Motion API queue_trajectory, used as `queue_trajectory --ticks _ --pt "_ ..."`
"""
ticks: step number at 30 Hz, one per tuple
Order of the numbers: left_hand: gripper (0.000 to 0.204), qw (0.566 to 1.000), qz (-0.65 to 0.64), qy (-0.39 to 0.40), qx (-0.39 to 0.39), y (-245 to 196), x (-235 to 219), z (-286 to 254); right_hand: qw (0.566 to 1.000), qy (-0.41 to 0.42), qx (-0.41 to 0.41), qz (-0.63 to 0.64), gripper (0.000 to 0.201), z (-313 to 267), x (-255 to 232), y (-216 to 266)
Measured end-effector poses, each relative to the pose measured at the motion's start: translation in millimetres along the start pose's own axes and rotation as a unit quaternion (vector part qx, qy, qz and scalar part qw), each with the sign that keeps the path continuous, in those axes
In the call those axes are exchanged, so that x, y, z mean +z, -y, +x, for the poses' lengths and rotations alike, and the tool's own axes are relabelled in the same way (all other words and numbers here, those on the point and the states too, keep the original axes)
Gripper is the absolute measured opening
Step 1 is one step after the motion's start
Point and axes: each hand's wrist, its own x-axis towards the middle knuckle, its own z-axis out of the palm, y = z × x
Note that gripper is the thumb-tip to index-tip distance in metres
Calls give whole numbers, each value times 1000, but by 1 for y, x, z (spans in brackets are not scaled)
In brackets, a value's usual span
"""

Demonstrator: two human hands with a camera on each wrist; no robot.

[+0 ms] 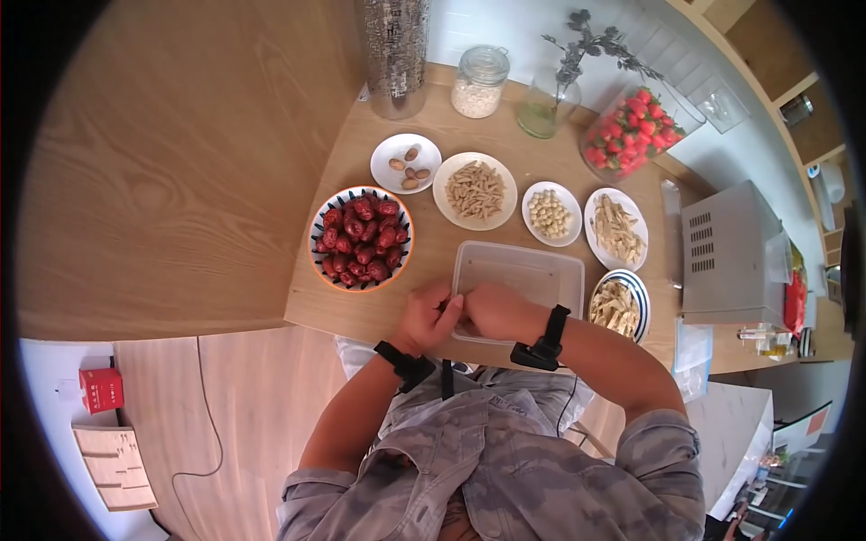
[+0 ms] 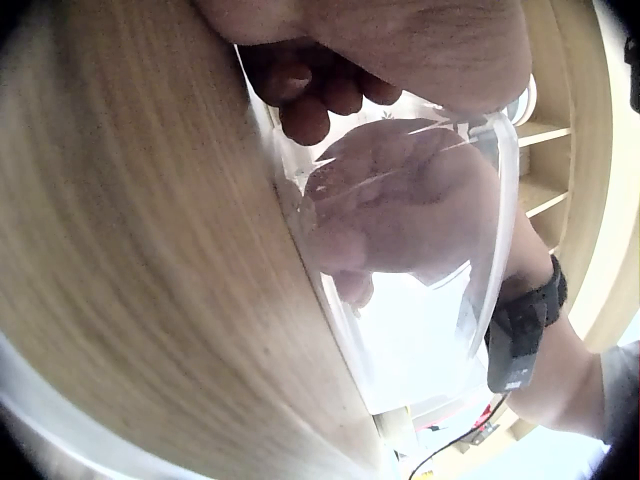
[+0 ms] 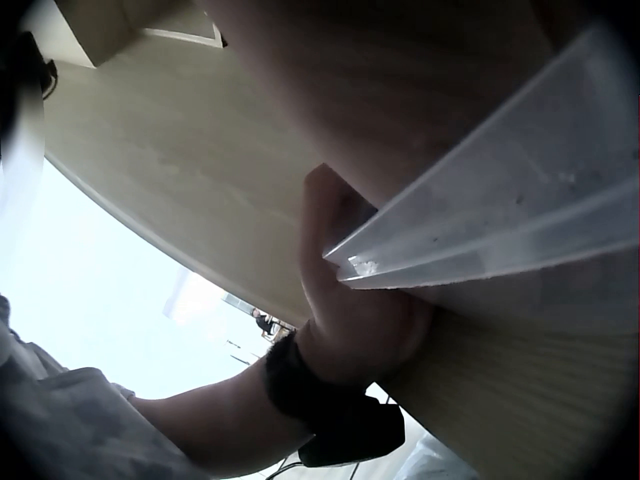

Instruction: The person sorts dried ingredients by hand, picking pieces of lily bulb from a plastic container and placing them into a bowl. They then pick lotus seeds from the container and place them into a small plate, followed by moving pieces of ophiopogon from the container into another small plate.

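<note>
A clear plastic container (image 1: pixel 528 263) lies at the table's near edge. The left hand (image 1: pixel 426 316) is at its near left corner, fingers curled and thumb reaching toward the right hand (image 1: pixel 498 311), which is over the container's near part. The two hands meet at the corner; whatever is between their fingers is hidden. In the left wrist view the left hand (image 2: pixel 400 45) shows curled fingertips, and the right hand (image 2: pixel 400 205) appears through the clear wall. In the right wrist view the left hand (image 3: pixel 365 325) is behind the container's edge (image 3: pixel 480 225).
A bowl of red dates (image 1: pixel 361 239) is left of the container. Small plates of nuts (image 1: pixel 403 164), pale pieces (image 1: pixel 475 189), round seeds (image 1: pixel 550 214) and slices (image 1: pixel 618 230) stand behind. A striped bowl (image 1: pixel 617 307) is at right; jars, strawberries (image 1: pixel 636 131) and a grey appliance (image 1: pixel 735 257) stand further off.
</note>
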Motion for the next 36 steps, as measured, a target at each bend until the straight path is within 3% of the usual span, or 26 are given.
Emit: queue_trajectory --ticks 5,12,14,17,20,23,26,29,32,36 --pt "28 1000 18 0 1 3 -1 -1 999 38 8 5 11 -4 -25 11" --pt "30 1000 10 -9 10 9 1 -2 990 -87 34 102 15 -23 -73 2" --pt "29 1000 2 -10 -1 5 1 -2 973 -129 82 176 13 -25 -97 2" --pt "29 1000 -6 -9 -9 1 0 -1 915 -261 109 288 9 -19 -114 -6" --pt "28 1000 -9 -11 -10 4 1 -2 911 -303 120 252 13 -19 -118 1" --pt "27 1000 -5 -11 -15 6 0 -4 941 -224 71 244 9 -25 -100 -4" --pt "26 1000 -12 -19 1 11 3 -4 986 -79 -43 143 11 -25 -83 -3" --pt "24 1000 -14 -15 2 8 3 -2 997 -39 -37 56 16 -17 -66 13" --pt "25 1000 -24 -16 -12 13 5 -5 999 -8 33 9 20 5 -40 15" --pt "27 1000 -3 -19 -12 11 3 -5 997 -10 70 23 25 23 -22 12"
